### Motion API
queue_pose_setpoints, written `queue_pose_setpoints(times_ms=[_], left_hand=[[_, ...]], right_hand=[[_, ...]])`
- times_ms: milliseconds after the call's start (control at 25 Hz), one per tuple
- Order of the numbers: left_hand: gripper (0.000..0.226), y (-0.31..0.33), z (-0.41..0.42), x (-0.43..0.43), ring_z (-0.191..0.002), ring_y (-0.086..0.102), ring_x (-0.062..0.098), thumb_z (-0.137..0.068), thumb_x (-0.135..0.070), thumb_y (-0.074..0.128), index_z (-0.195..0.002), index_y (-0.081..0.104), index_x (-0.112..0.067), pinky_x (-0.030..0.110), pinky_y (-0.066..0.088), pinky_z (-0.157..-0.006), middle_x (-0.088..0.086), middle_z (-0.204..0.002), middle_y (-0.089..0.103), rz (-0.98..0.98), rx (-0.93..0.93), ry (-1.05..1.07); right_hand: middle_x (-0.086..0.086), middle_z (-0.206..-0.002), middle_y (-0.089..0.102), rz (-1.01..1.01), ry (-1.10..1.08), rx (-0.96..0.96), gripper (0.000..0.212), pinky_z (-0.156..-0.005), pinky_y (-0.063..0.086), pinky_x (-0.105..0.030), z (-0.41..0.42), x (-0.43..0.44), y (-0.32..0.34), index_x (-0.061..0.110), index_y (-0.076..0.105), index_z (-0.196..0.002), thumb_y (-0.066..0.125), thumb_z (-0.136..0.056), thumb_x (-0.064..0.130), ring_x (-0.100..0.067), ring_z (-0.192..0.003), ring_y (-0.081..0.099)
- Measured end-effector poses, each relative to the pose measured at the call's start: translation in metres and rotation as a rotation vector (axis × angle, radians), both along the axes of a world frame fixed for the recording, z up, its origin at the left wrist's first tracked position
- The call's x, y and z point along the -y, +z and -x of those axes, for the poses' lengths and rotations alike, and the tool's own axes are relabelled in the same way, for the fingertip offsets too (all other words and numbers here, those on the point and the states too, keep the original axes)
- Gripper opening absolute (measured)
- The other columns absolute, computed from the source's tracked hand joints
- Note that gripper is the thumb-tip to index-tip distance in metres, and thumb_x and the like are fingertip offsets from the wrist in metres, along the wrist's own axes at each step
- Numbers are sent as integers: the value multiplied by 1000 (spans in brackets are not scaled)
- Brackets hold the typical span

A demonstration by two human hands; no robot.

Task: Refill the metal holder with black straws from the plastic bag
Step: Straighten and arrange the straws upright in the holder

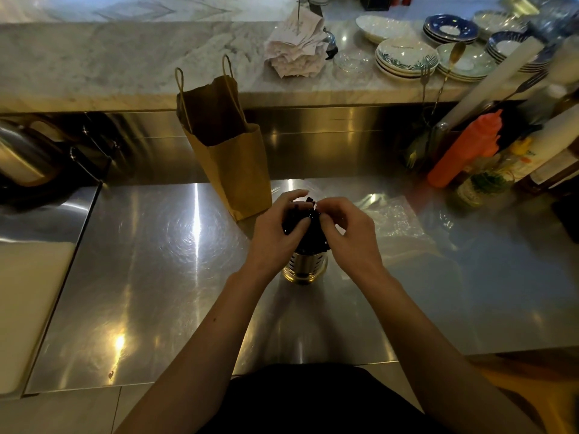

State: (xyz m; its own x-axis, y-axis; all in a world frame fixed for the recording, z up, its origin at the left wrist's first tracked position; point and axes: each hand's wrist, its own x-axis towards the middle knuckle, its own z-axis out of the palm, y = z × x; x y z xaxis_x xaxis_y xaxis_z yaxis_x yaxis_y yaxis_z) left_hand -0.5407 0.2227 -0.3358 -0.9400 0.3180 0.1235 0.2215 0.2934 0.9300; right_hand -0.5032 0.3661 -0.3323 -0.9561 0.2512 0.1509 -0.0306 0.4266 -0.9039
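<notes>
Head view: a stainless steel counter (156, 261) fills the middle of the picture, with 2 bare forearms reaching in from the bottom edge. The metal holder (305, 268) stands upright on the counter near its centre, a perforated steel cup seen between the 2 wrists. A thick bundle of black straws (308, 228) rises out of it and leans slightly away from the person.

The left hand (275, 228) wraps the left side of the bundle. Its fingers (297, 194) are curled over the far tips of the straws and its thumb presses on the near side. The right hand (347, 233) closes on the right side of the bundle, its fingers (326, 204) bent inward and pinching the straws near their tops.

The plastic bag (394, 217) lies flat and crumpled on the counter just to the right of the right hand, clear and hard to read against the steel.

A brown paper bag (232, 151) stands open just behind the left hand. An orange squeeze bottle (463, 148) stands among other bottles at the right. On the marble ledge (109, 57) behind sit stacked plates (404, 56) and a pile of paper slips (296, 47). A metal kettle (18, 151) is at the far left.
</notes>
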Motion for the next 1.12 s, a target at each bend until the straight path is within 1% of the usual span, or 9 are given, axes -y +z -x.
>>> queue_pose_setpoints(times_ms=[160,320,440,520,640,760,840,960,1120], left_hand=[[35,-9,3,-2,-120,55,7,-99,-20,54,-135,53,-21,6,42,-95,-4,-129,62,45,-134,90],[41,-24,10,-1,-139,40,21,-105,-30,40,-141,49,-13,31,29,-114,10,-149,47,388,-246,-5],[50,-40,8,4,-146,30,26,-105,-41,30,-150,36,-19,40,29,-117,9,-160,29,538,-171,-90],[54,-45,9,5,-147,27,25,-104,-47,28,-153,26,-24,39,29,-117,7,-163,22,518,-167,-92],[59,-47,13,3,-149,21,25,-103,-52,26,-155,18,-26,34,20,-117,8,-164,17,553,-237,-32],[58,-53,16,1,-151,13,25,-103,-51,22,-156,16,-26,46,16,-122,7,-165,14,698,-248,-90],[60,-55,18,2,-152,13,25,-102,-53,20,-156,16,-26,46,12,-120,6,-165,14,721,-249,-112],[62,-46,17,4,-151,14,25,-102,-55,19,-155,19,-24,46,11,-121,7,-164,15,630,-238,-101],[54,-22,6,-2,-146,29,29,-103,-40,32,-150,34,-15,45,23,-119,14,-159,29,429,-298,-13]], right_hand=[[2,-132,59,-118,-1,25,31,-99,35,-9,3,-4,-2,23,54,-129,52,-98,26,-7,-122,51],[-4,-161,20,-263,182,256,54,-119,17,-36,9,-2,-12,17,27,-151,38,-103,38,-16,-149,12],[-6,-162,18,-335,281,279,50,-119,20,-42,6,-2,-20,15,26,-151,34,-105,31,-17,-149,8],[-5,-162,17,-346,266,228,51,-120,20,-38,5,-2,-23,15,23,-152,35,-105,28,-15,-149,9],[-4,-164,6,-404,180,119,54,-118,6,-24,5,1,-25,15,17,-153,36,-104,25,-12,-149,-1],[-8,-163,4,-461,253,176,55,-122,7,-34,3,3,-28,10,12,-153,35,-104,20,-13,-147,-4],[-10,-163,7,-454,276,170,53,-121,8,-32,2,3,-30,8,13,-153,35,-105,16,-13,-147,0],[-9,-162,11,-356,252,138,51,-118,4,-20,0,5,-28,8,16,-152,35,-105,14,-10,-147,3],[-6,-161,20,-230,107,142,50,-118,11,-22,-3,4,-24,11,22,-152,37,-105,18,-11,-148,13]])
